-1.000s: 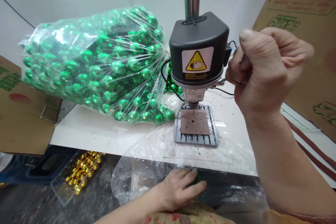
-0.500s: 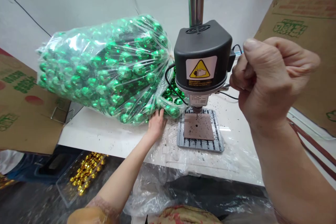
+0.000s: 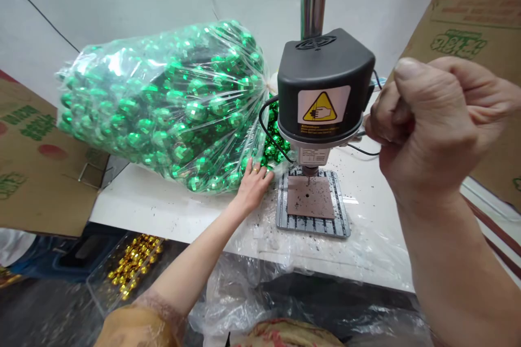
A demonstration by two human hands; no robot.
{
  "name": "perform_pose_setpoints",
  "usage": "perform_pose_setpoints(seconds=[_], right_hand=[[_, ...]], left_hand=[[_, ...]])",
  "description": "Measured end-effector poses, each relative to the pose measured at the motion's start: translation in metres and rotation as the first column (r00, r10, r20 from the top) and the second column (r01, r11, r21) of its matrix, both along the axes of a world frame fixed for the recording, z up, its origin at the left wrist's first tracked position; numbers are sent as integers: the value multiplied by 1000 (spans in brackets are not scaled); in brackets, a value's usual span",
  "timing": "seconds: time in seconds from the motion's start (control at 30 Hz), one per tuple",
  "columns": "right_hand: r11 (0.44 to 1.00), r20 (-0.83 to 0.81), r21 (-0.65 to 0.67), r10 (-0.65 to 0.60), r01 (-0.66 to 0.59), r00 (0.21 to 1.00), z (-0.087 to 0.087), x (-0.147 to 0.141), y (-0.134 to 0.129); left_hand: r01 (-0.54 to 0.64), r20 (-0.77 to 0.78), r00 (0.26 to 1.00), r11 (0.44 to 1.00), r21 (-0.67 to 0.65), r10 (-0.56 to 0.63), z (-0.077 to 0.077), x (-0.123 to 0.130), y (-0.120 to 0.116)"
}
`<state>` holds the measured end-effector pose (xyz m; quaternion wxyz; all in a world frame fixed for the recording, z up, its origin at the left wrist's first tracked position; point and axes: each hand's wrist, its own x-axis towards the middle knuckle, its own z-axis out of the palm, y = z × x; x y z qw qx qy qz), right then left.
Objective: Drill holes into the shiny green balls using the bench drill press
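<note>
My left hand [image 3: 254, 187] lies with its fingers apart against the lower right end of a clear plastic bag [image 3: 163, 114] full of shiny green balls. More green balls [image 3: 273, 143] sit at the bag's mouth, behind the fingers. My right hand [image 3: 435, 114] is curled closed beside the black head of a small drill press [image 3: 325, 78]; what its fingers hold, if anything, is hidden. Under the drill bit, a brown square plate [image 3: 310, 203] with a dark hole rests on the grey slotted base [image 3: 342, 222], sprinkled with dark shavings.
Cardboard boxes stand at the left [image 3: 40, 157] and right [image 3: 480, 65]. A clear bin of gold balls [image 3: 136, 263] is below the front edge of the white table [image 3: 163, 211]. Crumpled clear plastic [image 3: 232, 287] hangs over that edge. A black cable loops left of the drill.
My left hand has moved slightly right and its fingers are more spread along the bag's mouth. My right hand stays curled by the drill. The view has shifted slightly.
</note>
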<state>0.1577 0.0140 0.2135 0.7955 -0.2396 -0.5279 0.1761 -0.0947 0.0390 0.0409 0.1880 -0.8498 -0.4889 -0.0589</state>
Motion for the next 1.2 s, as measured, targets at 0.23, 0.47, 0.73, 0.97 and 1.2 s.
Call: perform_pose_setpoints(seconds=[0.23,0.47,0.73,0.97,1.2], right_hand=[[1000,-1,0,-6,6,1000,0,0,0],[1000,-26,13,21,-20,999,0,1,1],[999,-59,24,37,-36,998,-1,-1,-1],[999,-42,25,42,-41,998,-4,-1,-3],[998,-65,32,62,-60,996,-5,-1,-1]], left_hand=[[-60,-21,998,998,-37,59,-14,7,-11],[-382,67,914,906,-183,400,16,16,10],[-321,63,929,878,-355,365,11,22,9],[-317,305,858,894,-317,412,-26,15,-15],[-280,758,578,946,-164,302,-29,27,-23]])
